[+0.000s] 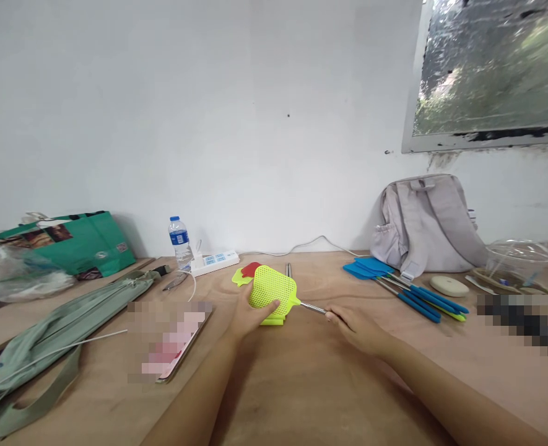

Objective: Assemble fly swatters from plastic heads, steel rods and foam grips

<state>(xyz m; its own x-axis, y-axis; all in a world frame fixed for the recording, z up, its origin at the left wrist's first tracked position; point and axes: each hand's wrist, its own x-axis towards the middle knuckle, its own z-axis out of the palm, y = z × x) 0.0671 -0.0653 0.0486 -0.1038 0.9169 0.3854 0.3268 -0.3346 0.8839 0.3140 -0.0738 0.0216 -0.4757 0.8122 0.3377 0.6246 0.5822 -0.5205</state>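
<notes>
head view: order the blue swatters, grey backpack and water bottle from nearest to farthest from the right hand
1. blue swatters: just right of the right hand, flat on the table.
2. grey backpack: farther back on the right, against the wall.
3. water bottle: far across on the left, beyond the left hand.

Both hands hold yellow fly swatter (272,287), blue swatters (406,287) nearby

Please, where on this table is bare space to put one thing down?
Bare wood lies on the table between the forearms, below the yellow swatter head, which the left hand holds, and between the right hand and the blue swatters. Crowded: the left side with the green strap bag.
</notes>
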